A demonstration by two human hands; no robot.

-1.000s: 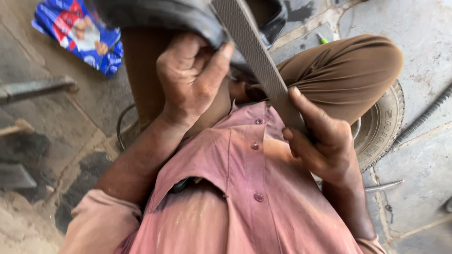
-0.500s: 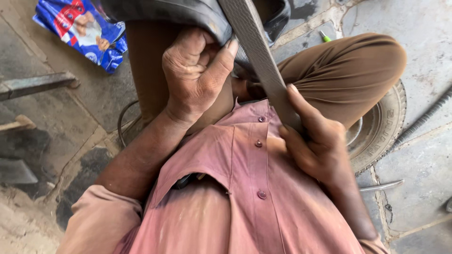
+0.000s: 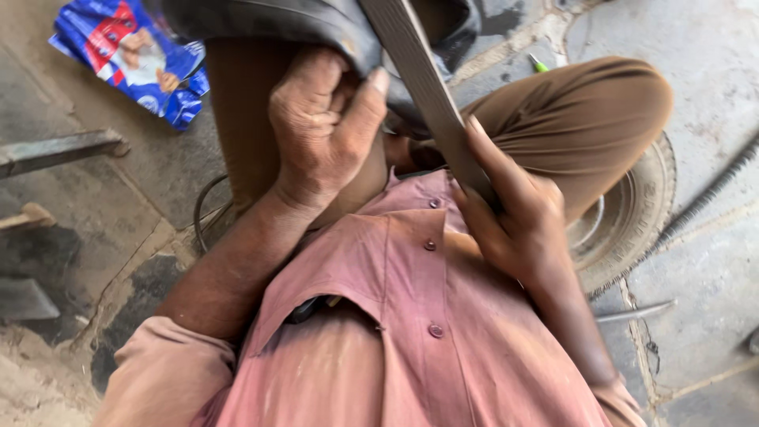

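Your left hand (image 3: 324, 126) is clamping a closed grip on the black rubber tube (image 3: 300, 24) lying over your knee. Your right hand (image 3: 514, 221) is wrapping its fingers shut around the lower end of the flat grey bar (image 3: 419, 79), which is slanting across the tube. A small tyre (image 3: 632, 221) is lying beneath your leg.

rubber tube (image 3: 316, 24) across lap; left hand (image 3: 324, 126) on it, right hand (image 3: 514, 221) on flat file (image 3: 427, 87) beside. small tyre (image 3: 632, 213) under right knee; packet (image 3: 126, 55) on floor, far left.
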